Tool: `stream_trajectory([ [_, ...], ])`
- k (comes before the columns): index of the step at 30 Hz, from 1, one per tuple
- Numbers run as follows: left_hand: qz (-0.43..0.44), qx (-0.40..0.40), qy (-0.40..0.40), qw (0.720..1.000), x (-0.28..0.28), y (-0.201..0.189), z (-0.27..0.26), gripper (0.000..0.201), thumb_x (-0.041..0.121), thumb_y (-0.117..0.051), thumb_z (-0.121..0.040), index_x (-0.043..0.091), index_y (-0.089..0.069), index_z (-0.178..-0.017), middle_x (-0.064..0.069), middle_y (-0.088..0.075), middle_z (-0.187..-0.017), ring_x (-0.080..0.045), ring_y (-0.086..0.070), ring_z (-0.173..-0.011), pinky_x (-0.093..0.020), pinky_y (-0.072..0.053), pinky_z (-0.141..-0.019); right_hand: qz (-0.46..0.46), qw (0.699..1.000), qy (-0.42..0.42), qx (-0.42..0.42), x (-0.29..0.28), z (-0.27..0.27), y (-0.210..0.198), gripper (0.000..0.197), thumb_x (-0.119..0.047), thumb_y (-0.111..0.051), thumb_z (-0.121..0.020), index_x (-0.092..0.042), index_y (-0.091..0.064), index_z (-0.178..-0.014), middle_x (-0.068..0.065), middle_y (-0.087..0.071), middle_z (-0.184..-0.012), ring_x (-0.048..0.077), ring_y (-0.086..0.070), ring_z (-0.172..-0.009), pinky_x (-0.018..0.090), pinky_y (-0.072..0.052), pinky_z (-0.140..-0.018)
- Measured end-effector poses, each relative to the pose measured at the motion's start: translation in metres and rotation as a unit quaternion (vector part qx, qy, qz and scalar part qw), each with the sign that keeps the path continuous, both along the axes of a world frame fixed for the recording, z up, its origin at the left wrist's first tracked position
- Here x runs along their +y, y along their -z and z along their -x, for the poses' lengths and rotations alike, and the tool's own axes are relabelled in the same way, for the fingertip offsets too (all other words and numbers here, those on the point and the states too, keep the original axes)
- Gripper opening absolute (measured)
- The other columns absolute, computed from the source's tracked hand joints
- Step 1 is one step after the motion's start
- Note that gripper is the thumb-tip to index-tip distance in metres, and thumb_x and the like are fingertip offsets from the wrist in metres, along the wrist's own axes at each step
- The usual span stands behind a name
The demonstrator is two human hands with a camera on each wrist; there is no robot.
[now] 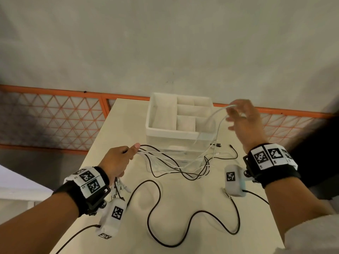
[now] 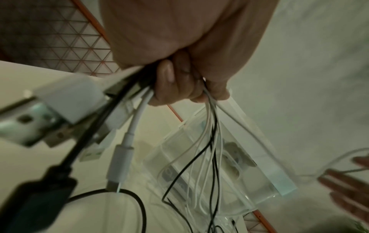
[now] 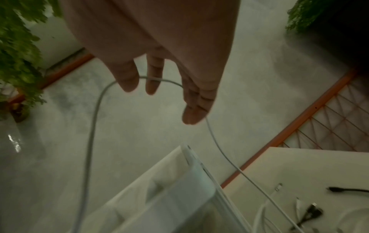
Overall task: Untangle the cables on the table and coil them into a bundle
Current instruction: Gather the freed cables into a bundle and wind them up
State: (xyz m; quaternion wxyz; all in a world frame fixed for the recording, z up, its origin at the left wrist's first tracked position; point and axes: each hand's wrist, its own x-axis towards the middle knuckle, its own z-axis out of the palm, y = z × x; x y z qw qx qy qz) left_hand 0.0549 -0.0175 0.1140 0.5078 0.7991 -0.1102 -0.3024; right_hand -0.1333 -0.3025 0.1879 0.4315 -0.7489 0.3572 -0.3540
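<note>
Above the table's [image 1: 192, 208] near left part, left hand [image 1: 117, 160] clenched round a bunch of black and white cables [image 1: 165, 162], plug ends hanging below the fist [image 2: 119, 165]. Strands run from the fist across the table's middle to a tangle lying in front of the white divided organizer box [image 1: 161, 129] at the far edge. Right hand [image 1: 244, 121] raised beside the box's right side, fingers [image 3: 127, 78] loosely straight, a white cable loop [image 3: 93, 126] draped over them. One black cable [image 1: 192, 217] snakes loose across the near table.
</note>
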Motion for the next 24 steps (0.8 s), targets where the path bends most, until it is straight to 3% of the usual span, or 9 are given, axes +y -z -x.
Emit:
stream_trajectory([
  [2, 0.014, 0.0, 0.006, 1.0, -0.004, -0.001, 0.002, 0.05, 0.052, -0.062, -0.088, 0.008, -0.048, -0.069, 0.001, -0.025, -0.052, -0.014, -0.016, -0.045, -0.022, -0.017, -0.044, -0.046, 0.987, -0.004, 0.156, -0.004, 0.001, 0.014, 0.022, -0.055, -0.067, -0.078, -0.036, -0.064, -0.088, -0.001, -0.071, -0.101, 0.027, -0.069, -0.095, 0.056, -0.055, -0.095],
  [4, 0.017, -0.016, 0.013, 1.0, -0.007, -0.003, 0.001, 0.049, 0.05, -0.063, -0.088, 0.009, -0.048, -0.067, 0.001, -0.025, -0.051, -0.014, -0.016, -0.045, -0.022, -0.017, -0.044, -0.06, 0.971, 0.023, 0.229, -0.006, 0.003, 0.022, 0.018, -0.042, -0.073, -0.083, -0.025, -0.066, -0.085, -0.001, -0.07, -0.088, 0.023, -0.066, -0.088, 0.048, -0.055, -0.095],
  [7, -0.02, -0.065, 0.023, 0.997, -0.009, -0.004, -0.002, 0.048, 0.047, -0.065, -0.088, 0.009, -0.048, -0.063, 0.008, -0.028, -0.042, -0.015, -0.02, -0.043, -0.023, -0.02, -0.045, 0.044, 0.981, 0.069, 0.178, -0.005, 0.003, 0.006, 0.018, -0.036, -0.071, -0.089, -0.019, -0.065, -0.093, -0.007, -0.063, -0.1, 0.014, -0.056, -0.098, 0.029, -0.042, -0.09],
  [12, -0.099, -0.079, 0.014, 0.992, -0.006, 0.003, -0.005, 0.047, 0.045, -0.064, -0.088, 0.01, -0.048, -0.061, 0.01, -0.026, -0.029, -0.017, -0.024, -0.04, -0.024, -0.02, -0.044, 0.12, 0.975, 0.188, -0.001, -0.015, -0.007, -0.032, 0.034, -0.053, -0.076, -0.078, -0.026, -0.072, -0.099, 0.005, -0.069, -0.1, 0.014, -0.063, -0.079, 0.015, -0.037, -0.06],
  [15, -0.113, -0.082, -0.013, 0.99, -0.002, 0.005, -0.01, 0.051, 0.048, -0.064, -0.088, 0.008, -0.046, -0.06, 0.009, -0.025, -0.031, -0.021, -0.024, -0.042, -0.027, -0.021, -0.046, 0.077, 0.971, 0.227, -0.007, -0.022, -0.007, -0.027, 0.046, -0.067, -0.066, -0.077, -0.027, -0.071, -0.101, 0.005, -0.068, -0.091, 0.017, -0.061, -0.076, 0.025, -0.044, -0.071],
  [17, -0.119, -0.082, -0.021, 0.989, 0.001, 0.006, -0.013, 0.052, 0.047, -0.063, -0.089, 0.008, -0.045, -0.06, 0.009, -0.024, -0.031, -0.021, -0.024, -0.042, -0.028, -0.02, -0.047, 0.006, 0.976, 0.218, 0.019, -0.028, -0.008, -0.017, 0.059, -0.079, -0.053, -0.076, -0.025, -0.07, -0.094, -0.001, -0.073, -0.085, 0.022, -0.069, -0.083, 0.037, -0.054, -0.084],
  [19, -0.123, -0.077, -0.021, 0.989, 0.003, 0.008, -0.013, 0.052, 0.047, -0.062, -0.09, 0.008, -0.044, -0.061, 0.009, -0.022, -0.029, -0.02, -0.022, -0.041, -0.027, -0.02, -0.046, -0.03, 0.982, 0.179, 0.051, -0.029, -0.008, -0.009, 0.066, -0.083, -0.047, -0.074, -0.024, -0.07, -0.092, 0.0, -0.076, -0.085, 0.025, -0.072, -0.087, 0.047, -0.057, -0.09],
  [22, -0.111, -0.061, -0.014, 0.992, 0.002, 0.007, -0.01, 0.05, 0.047, -0.063, -0.089, 0.009, -0.045, -0.063, 0.011, -0.02, -0.031, -0.016, -0.017, -0.039, -0.02, -0.018, -0.043, 0.018, 0.992, 0.102, 0.067, -0.023, -0.011, -0.005, 0.053, -0.073, -0.058, -0.078, -0.029, -0.07, -0.105, -0.01, -0.073, -0.102, 0.017, -0.068, -0.102, 0.043, -0.054, -0.096],
  [24, -0.094, -0.046, 0.005, 0.994, -0.001, 0.003, -0.009, 0.049, 0.048, -0.064, -0.088, 0.008, -0.047, -0.064, 0.011, -0.021, -0.035, -0.014, -0.016, -0.038, -0.019, -0.016, -0.043, 0.025, 0.998, 0.064, 0.014, -0.017, -0.013, -0.008, 0.042, -0.067, -0.065, -0.077, -0.036, -0.067, -0.105, -0.019, -0.07, -0.106, 0.011, -0.068, -0.102, 0.046, -0.055, -0.095],
])
